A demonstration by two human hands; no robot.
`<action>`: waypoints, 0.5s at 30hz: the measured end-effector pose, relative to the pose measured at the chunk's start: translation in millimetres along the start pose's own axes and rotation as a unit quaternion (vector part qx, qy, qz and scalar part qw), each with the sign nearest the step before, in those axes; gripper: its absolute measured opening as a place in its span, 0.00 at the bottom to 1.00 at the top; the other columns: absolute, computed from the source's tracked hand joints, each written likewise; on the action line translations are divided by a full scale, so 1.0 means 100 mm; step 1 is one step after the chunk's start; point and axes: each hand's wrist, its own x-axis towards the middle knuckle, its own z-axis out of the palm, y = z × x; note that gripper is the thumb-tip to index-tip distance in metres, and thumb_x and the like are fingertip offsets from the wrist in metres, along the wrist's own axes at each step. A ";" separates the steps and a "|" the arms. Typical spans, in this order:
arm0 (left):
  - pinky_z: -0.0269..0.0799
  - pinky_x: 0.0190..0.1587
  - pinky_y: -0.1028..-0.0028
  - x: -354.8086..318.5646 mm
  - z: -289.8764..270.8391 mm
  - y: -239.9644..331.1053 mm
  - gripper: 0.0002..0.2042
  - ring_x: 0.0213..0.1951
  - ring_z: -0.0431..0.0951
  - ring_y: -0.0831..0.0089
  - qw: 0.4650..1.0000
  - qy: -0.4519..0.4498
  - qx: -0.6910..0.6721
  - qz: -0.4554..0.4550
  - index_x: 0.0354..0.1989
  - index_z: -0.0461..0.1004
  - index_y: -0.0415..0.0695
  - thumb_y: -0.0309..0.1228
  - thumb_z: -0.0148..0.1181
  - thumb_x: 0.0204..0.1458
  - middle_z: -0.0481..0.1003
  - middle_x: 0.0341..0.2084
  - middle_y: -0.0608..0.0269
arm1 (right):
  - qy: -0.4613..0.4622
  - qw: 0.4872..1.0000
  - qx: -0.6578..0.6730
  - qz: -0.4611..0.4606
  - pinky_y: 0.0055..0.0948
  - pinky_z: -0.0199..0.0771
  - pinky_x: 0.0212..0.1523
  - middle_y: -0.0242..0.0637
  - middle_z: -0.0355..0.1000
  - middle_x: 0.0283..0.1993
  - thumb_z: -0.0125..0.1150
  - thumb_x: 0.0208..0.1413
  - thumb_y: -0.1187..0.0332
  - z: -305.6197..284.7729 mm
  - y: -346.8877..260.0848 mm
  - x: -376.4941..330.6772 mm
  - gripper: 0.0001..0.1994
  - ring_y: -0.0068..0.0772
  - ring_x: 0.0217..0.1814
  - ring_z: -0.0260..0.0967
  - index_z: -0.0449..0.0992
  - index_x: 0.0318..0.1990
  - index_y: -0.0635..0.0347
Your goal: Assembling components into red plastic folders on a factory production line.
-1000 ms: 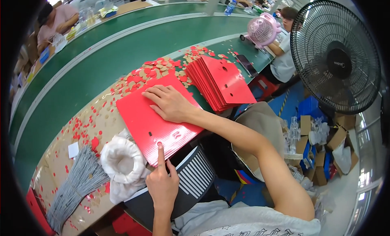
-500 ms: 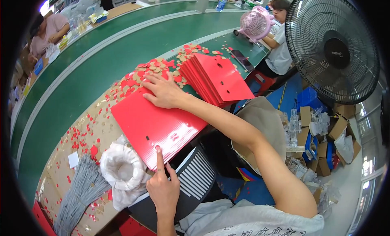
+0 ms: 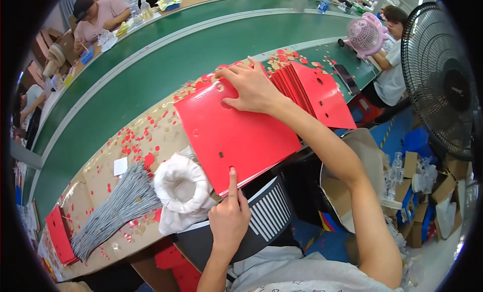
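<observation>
A red card sheet point(image 3: 236, 136) with small punched holes lies flat on the brown worktop point(image 3: 100, 176) in front of me. My right hand point(image 3: 251, 86) presses flat on its far corner, fingers spread. My left hand point(image 3: 229, 216) is at the near edge, index finger pointing onto a hole there, the other fingers curled. Just right of my right hand, a fanned stack of red card sheets point(image 3: 317, 91) leans on the worktop.
A white cloth roll point(image 3: 183, 189) and a bundle of grey cords point(image 3: 118, 206) lie left of the sheet. Red paper punch-outs point(image 3: 136, 141) litter the worktop. A green conveyor belt point(image 3: 166, 65) runs behind. A black fan point(image 3: 448, 86) stands right; other people sit around.
The view has shifted, so the sheet sits more central. My right hand has moved toward the sheet's far corner; my left index finger stays on the near edge.
</observation>
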 end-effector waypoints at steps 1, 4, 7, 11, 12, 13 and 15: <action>0.66 0.20 0.60 -0.01 0.00 0.00 0.29 0.13 0.72 0.56 1.000 0.000 0.007 -0.001 0.67 0.64 0.42 0.20 0.58 0.53 0.68 0.10 0.54 | -0.006 1.000 -0.023 -0.006 0.62 0.51 0.68 0.36 0.76 0.47 0.70 0.44 0.56 -0.04 -0.03 0.00 0.25 0.41 0.56 0.71 0.74 0.50 0.51; 0.66 0.20 0.65 -0.04 -0.05 0.02 0.27 0.12 0.70 0.62 0.999 0.015 -0.031 0.018 0.65 0.67 0.42 0.19 0.59 0.53 0.66 0.10 0.56 | 0.007 1.000 0.025 0.008 0.60 0.54 0.68 0.35 0.76 0.48 0.72 0.43 0.59 -0.36 -0.12 0.03 0.24 0.40 0.56 0.71 0.74 0.50 0.49; 0.60 0.16 0.70 -0.17 -0.23 0.20 0.24 0.09 0.66 0.68 0.989 0.060 -0.119 0.064 0.59 0.73 0.38 0.16 0.59 0.50 0.66 0.09 0.61 | 0.195 0.979 0.044 -0.047 0.54 0.58 0.66 0.36 0.76 0.46 0.73 0.41 0.62 -0.76 -0.16 0.10 0.24 0.41 0.54 0.72 0.75 0.49 0.48; 0.61 0.17 0.75 -0.17 -0.28 0.45 0.22 0.10 0.66 0.74 0.973 -0.002 -0.213 0.085 0.56 0.76 0.39 0.15 0.60 0.50 0.67 0.10 0.63 | 0.381 0.922 0.015 -0.060 0.38 0.73 0.50 0.39 0.77 0.42 0.73 0.40 0.67 -1.43 0.37 0.27 0.17 0.45 0.45 0.75 0.81 0.41 0.55; 0.60 0.17 0.75 -0.17 -0.26 0.45 0.22 0.10 0.66 0.75 0.971 -0.026 -0.223 0.075 0.55 0.76 0.40 0.15 0.60 0.50 0.67 0.10 0.63 | 0.362 0.932 0.026 -0.021 0.37 0.75 0.50 0.40 0.78 0.42 0.73 0.42 0.64 -1.51 0.59 0.22 0.18 0.44 0.45 0.76 0.82 0.43 0.55; 0.60 0.17 0.77 -0.15 -0.22 0.46 0.21 0.11 0.66 0.76 0.967 -0.031 -0.245 0.060 0.54 0.77 0.42 0.15 0.60 0.50 0.66 0.10 0.63 | 0.284 0.958 -0.001 0.035 0.33 0.76 0.50 0.39 0.78 0.45 0.72 0.46 0.64 -1.62 0.79 0.15 0.18 0.40 0.46 0.77 0.82 0.47 0.53; 0.60 0.17 0.77 -0.14 -0.21 0.46 0.20 0.10 0.66 0.76 0.964 -0.045 -0.253 0.067 0.53 0.77 0.42 0.15 0.60 0.50 0.66 0.10 0.63 | 0.158 0.983 -0.001 0.098 0.31 0.76 0.50 0.39 0.80 0.45 0.68 0.49 0.56 -1.72 1.40 -0.06 0.20 0.38 0.45 0.78 0.82 0.50 0.50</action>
